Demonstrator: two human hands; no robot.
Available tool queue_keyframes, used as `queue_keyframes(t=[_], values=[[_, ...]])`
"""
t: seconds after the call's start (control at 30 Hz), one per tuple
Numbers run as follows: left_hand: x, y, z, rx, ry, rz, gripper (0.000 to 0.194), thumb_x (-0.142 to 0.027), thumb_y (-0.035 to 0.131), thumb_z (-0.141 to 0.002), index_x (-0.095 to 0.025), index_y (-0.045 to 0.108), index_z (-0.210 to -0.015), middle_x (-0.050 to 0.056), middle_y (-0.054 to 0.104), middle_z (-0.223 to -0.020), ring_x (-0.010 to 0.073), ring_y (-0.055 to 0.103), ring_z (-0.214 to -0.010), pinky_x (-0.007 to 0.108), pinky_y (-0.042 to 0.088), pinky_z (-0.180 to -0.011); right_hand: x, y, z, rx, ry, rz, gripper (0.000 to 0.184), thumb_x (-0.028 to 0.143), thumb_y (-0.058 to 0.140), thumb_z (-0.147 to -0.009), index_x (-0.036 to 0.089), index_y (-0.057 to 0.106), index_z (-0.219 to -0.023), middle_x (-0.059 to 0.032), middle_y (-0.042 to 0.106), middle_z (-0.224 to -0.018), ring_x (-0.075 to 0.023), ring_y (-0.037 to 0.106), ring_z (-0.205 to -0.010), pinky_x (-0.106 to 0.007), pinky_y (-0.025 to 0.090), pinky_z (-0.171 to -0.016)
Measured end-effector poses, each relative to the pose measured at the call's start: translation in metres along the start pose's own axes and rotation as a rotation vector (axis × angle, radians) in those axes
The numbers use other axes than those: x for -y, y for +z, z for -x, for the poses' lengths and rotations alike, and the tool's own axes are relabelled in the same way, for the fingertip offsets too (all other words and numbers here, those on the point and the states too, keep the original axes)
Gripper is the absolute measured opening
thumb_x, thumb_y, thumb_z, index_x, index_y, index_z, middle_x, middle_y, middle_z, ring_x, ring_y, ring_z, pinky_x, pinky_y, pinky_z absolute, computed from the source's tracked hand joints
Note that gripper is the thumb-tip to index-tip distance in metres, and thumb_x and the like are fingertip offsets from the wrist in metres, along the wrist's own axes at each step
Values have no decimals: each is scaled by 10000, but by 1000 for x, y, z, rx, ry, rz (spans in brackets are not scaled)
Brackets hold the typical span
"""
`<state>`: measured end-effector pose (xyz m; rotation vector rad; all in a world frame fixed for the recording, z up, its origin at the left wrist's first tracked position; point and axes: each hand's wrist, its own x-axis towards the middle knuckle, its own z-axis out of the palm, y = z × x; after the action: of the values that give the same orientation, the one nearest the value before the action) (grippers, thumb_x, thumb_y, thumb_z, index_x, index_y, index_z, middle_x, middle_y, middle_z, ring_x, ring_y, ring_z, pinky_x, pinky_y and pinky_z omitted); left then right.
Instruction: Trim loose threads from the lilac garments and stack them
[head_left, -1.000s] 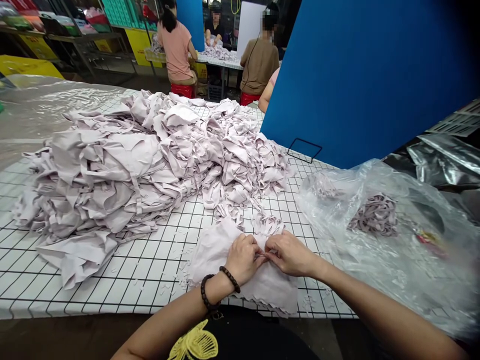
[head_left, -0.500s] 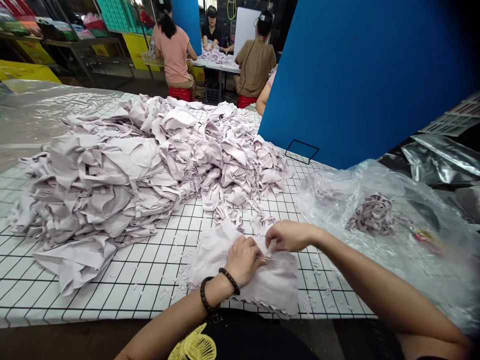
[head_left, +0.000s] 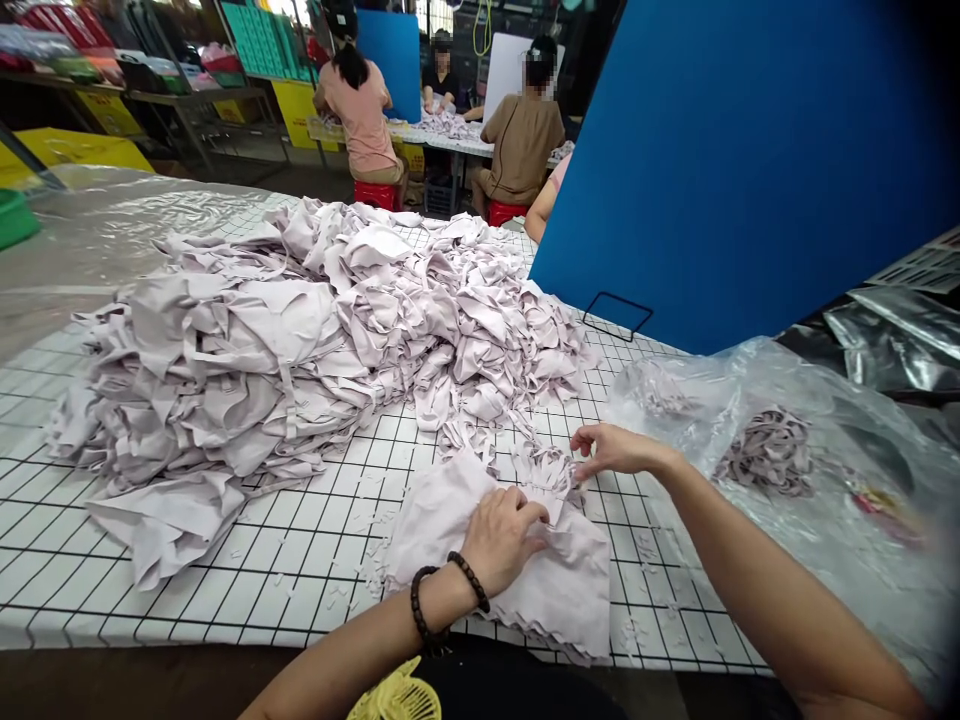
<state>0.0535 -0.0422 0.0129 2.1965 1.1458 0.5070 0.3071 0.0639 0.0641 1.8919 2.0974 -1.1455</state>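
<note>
A left hand (head_left: 506, 540) rests on pale cloth (head_left: 574, 575) while the right hand (head_left: 609, 450) is poised beside bunched strips (head_left: 541, 468); beyond, crumpled fabric (head_left: 247, 330) heaps the gridded table (head_left: 292, 555).

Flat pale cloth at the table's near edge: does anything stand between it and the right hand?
Nothing visible blocks the right hand from the right side of the flat pale cloth. The bunch of strips lies at the cloth's far edge, close by that hand; the left hand rests on the cloth.

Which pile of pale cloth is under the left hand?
The flat stack at the near edge of the table, beneath the left hand. The bigger heap to its left is crumpled and untouched.
</note>
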Motion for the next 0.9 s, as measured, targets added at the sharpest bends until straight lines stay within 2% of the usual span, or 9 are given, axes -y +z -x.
queue_keyframes(t=[0.07,0.13,0.23,0.33,0.4,0.5,0.63,0.77,0.9], values=[[-1,-7,3,-41,7,150,347,-318,709,-727,-252,579,-1043,45,516,-1013,219,492,-950,361,413,-819,22,-4,-1,25,-84,-77,608,414,788,-509,173,619,-1042,-64,624,-974,-164,551,-748,-243,418,-627],[-1,-19,5,-94,9,391,363,-335,682,-752,-229,569,-1080,71,506,-1091,219,492,-1007,361,419,-869,54,5,-14,-129,-163,-175,535,483,725,-604,181,626,-1035,-67,622,-1003,-150,542,-754,-237,412,-633],[8,-36,4,-157,-121,869,314,-353,571,-843,-197,548,-1115,92,539,-1115,182,542,-967,332,443,-868,106,41,-55,-151,-130,-364,420,558,573,-734,155,663,-809,-25,623,-728,-110,490,-589,-217,353,-522],[25,-44,-1,-177,-370,1360,339,-332,519,-879,-145,503,-1161,127,586,-1103,169,599,-913,328,464,-858,140,76,-100,-213,-24,-453,305,419,715,-628,141,606,-566,26,515,-492,-84,428,-502,-201,282,-468],[37,-45,-4,-193,-479,1597,366,-303,527,-877,-118,477,-1188,151,599,-1115,178,619,-934,330,463,-886,147,85,-120,-239,1,-507,269,301,739,-598,138,561,-479,36,456,-423,-71,387,-455,-201,237,-430],[48,-42,-4,-211,-530,1770,423,-266,573,-851,-102,451,-1222,174,594,-1166,199,615,-1009,327,446,-940,141,78,-130,-217,-5,-624,222,282,685,-664,131,594,-528,14,512,-448,-61,347,-394,-202,201,-373],[51,-41,-3,-167,-542,1822,533,-227,609,-827,-105,386,-1296,184,569,-1228,213,585,-1090,323,426,-978,128,55,-124,-202,-43,-846,200,321,589,-753,134,651,-791,-50,671,-730,-49,357,-396,-179,188,-329],[53,-42,-4,-137,-553,1847,583,-223,601,-833,-103,331,-1336,195,545,-1261,222,557,-1138,330,406,-1004,125,28,-119,-241,-99,-1005,253,349,549,-776,155,634,-915,-67,674,-920,-34,346,-417,-162,187,-327],[55,-41,-4,-133,-568,1836,583,-230,610,-826,-112,341,-1329,190,546,-1262,212,558,-1137,318,405,-1004,133,5,-104,-319,-224,-1054,346,439,573,-774,153,625,-962,-74,659,-928,-41,338,-437,-172,190,-337]])
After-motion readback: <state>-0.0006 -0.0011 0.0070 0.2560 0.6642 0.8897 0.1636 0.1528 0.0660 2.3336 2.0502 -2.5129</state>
